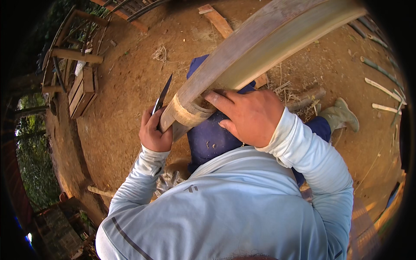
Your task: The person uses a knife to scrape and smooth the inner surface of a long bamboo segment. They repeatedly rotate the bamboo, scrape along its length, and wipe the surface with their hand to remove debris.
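A long piece of split bamboo [234,56] slants from my lap up to the far right, its pale hollow side partly showing. Near its close end is a light ring-like node [190,113]. My left hand [157,132] is closed beside that end, with a dark-bladed knife [163,93] pointing up out of its fingers; the handle is hidden. That hand's fingers also touch the bamboo. Over the hollow lies my right hand [255,115], its index finger stretched toward the node and its thumb apart. The rest of its fingers are partly hidden against the bamboo.
Brown dirt ground [125,86] surrounds me, with shavings [284,89] beyond my right hand. Bamboo strips [383,86] lie at the far right. A wooden box [82,93] stands at the left. A flat board [216,21] lies ahead. My boot [342,115] is at right.
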Demonstrator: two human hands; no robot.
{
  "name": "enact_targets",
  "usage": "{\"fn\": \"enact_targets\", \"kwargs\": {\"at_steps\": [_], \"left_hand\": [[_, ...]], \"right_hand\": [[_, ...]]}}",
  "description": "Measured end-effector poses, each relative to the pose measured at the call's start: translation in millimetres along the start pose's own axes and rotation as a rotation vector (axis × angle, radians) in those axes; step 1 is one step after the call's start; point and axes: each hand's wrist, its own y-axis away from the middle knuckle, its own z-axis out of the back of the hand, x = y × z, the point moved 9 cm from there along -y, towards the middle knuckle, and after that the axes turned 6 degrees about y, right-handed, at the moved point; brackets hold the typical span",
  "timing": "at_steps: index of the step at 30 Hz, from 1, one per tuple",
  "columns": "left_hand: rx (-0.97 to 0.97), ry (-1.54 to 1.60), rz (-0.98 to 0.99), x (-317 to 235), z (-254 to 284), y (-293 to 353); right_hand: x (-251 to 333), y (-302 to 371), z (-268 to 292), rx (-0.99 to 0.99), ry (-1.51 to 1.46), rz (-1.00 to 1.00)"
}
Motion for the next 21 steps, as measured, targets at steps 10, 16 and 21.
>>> {"fn": "enact_targets", "kwargs": {"at_steps": [10, 16, 21], "left_hand": [[0.018, 0.014, -0.001, 2.1, -1.4, 0.4], [0.033, 0.025, 0.011, -0.2, -2.0, -2.7], [0.008, 0.021, -0.002, -2.8, -0.2, 0.9]], "right_hand": [[-1.5, -4.2, 0.3, 0.001, -0.076, 0.037], [5.4, 1.6, -14.5, -0.094, -0.128, 0.071], [-21.8, 18.0, 36.1, -0.219, 0.177, -0.071]]}}
